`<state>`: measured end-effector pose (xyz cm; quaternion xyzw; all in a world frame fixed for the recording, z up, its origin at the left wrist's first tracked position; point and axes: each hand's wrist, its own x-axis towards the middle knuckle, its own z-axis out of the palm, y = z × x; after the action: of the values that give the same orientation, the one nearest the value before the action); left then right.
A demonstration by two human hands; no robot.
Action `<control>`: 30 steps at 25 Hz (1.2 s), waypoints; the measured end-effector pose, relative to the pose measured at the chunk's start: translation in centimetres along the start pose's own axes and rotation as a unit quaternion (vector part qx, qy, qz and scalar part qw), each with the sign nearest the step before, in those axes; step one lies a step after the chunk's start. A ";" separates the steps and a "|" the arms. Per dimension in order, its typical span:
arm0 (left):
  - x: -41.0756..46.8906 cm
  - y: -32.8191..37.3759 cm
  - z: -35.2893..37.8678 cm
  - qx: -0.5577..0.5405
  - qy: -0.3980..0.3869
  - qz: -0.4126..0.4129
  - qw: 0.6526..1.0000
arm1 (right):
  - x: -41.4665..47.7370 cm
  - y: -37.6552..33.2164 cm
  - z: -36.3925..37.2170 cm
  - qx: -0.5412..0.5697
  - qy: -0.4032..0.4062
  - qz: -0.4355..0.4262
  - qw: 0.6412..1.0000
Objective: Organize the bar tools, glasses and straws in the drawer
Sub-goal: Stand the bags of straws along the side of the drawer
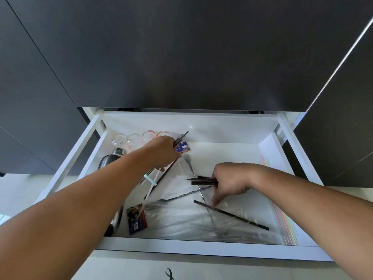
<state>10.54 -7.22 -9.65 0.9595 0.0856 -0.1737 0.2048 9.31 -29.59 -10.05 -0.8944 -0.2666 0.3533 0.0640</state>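
Observation:
The white drawer point(201, 250) stands open below me. My left hand point(163, 151) is closed around a bundle of black straws point(181, 137) that slants toward the back left. My right hand point(230, 182) grips several short black straws point(201, 180) pointing left, with one finger reaching down to a loose black straw point(232, 214) lying on clear plastic bags point(191, 223). Several glasses point(134, 139) line the back left corner. A steel shaker point(111, 159) lies by the left wall. Twisted bar spoons point(188, 159) lie in the middle.
Coloured straws point(282, 217) in a clear bag run along the right wall. A blue card label point(182, 147) sits by my left hand and another point(137, 221) at the front left. Dark cabinet fronts point(181, 53) rise above and on both sides.

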 end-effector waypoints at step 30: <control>-2.6 2.2 -1.9 -0.439 -0.103 0.089 0.888 | -3.6 3.7 -4.0 0.381 0.026 -0.079 0.921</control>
<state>9.27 -8.66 -6.28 0.7518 0.0454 -0.1971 0.6276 11.40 -34.33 -6.10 -0.7874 -0.1804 0.3987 0.4342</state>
